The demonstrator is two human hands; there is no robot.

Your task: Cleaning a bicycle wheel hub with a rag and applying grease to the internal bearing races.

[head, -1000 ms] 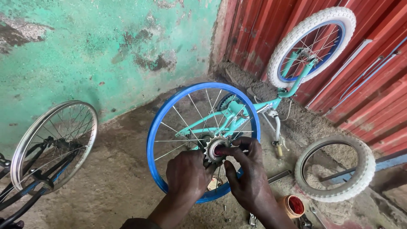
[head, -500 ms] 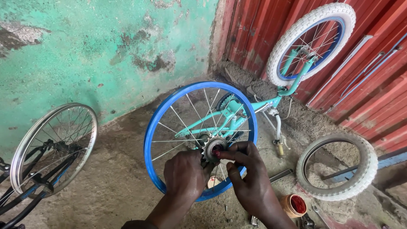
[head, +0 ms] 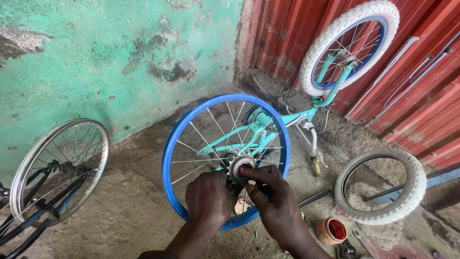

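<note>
— Blue wheel rim (head: 168,158) stands upright on the concrete floor (head: 124,211), ahead of the turquoise bike frame (head: 287,120)?

— Yes. Left hand (head: 208,199) steadies the sprocket (head: 235,165); right hand (head: 270,199) pinches the hub centre. Keep the wheel steady, turn squarely.
</note>
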